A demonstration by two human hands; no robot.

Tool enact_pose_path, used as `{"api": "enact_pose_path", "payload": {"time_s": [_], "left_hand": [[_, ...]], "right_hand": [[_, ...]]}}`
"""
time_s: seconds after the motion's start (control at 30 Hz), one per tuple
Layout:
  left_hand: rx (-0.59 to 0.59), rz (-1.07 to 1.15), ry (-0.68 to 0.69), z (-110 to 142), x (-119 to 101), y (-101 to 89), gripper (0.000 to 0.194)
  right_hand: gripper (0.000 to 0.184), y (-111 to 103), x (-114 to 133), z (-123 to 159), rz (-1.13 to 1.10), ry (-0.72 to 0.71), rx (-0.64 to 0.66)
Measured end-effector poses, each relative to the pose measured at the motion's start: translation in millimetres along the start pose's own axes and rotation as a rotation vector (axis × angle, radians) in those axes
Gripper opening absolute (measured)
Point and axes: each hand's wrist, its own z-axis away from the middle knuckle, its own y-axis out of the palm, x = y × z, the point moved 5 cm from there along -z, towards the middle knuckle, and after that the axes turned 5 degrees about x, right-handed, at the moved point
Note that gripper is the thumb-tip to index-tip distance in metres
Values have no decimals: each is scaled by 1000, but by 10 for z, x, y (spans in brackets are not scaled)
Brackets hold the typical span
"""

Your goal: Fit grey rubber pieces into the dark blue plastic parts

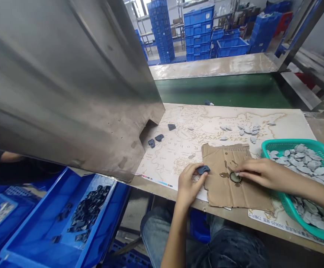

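My left hand (pixel 189 182) pinches a small dark blue-grey plastic part (pixel 203 169) between thumb and fingers, above the left edge of a brown cardboard sheet (pixel 251 195). My right hand (pixel 258 172) has its fingertips pressed together at the rim of a small round dish (pixel 235 178), which looks like a bottle cap with liquid in it. Something pale shows at those fingertips, too small to name. Dark wet spots (pixel 223 175) mark the cardboard around the dish.
A green basket (pixel 283 143) of flat grey pieces (pixel 304 160) stands at right. Loose grey pieces (pixel 248 130) and dark parts (pixel 159 138) lie on the map-printed sheet (pixel 175 160). A metal panel (pixel 95 93) blocks the left. Beyond runs a green conveyor belt (pixel 220 89); a blue bin (pixel 44 242) sits lower left.
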Motion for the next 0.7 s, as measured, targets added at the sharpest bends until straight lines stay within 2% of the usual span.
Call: {"api": "enact_pose_path", "payload": {"time_s": [0.13, 0.37, 0.47, 0.57, 0.63, 0.7], "left_hand": [[-9, -5, 15, 7, 0, 1, 19], [-9, 0, 17, 7, -10, -4, 19], [-25, 89, 32, 7, -33, -19, 21], [-72, 199, 6, 43, -44, -11, 29], [-118, 303, -37, 94, -45, 29, 36], [-135, 420, -63, 149, -65, 112, 41]], "right_hand": [[41, 93, -19, 34, 122, -127, -111], [37, 94, 31, 32, 171, -161, -42], [36, 99, 12, 37, 176, -142, -86], [31, 127, -13, 38, 75, -135, -82], [30, 119, -23, 40, -1, -134, -98], [30, 70, -28, 49, -46, -130, -169]]}}
